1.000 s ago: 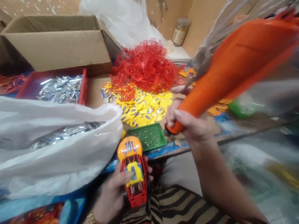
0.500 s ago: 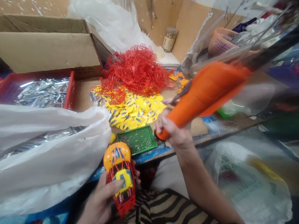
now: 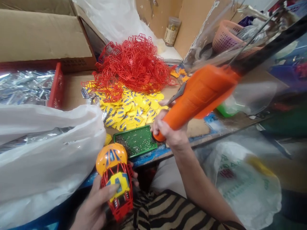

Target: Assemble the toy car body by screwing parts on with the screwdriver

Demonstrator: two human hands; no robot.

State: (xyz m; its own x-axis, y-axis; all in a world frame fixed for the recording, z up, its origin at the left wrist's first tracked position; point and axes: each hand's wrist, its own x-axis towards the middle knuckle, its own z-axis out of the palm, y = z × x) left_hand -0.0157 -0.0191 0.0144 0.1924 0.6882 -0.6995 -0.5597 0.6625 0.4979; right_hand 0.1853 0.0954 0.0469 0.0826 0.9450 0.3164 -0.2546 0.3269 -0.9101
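The left hand runs off the near edge of the picture at the wrist, and its palm is hidden behind the toy car in its grip. On the right, the orange power screwdriver is smeared with motion blur, its tip buried behind the right hand, so whether the tip touches the green tray cannot be told. The cardboard box and the red bin of silver parts are cut off at the far left, and the jar's label is too small to read.
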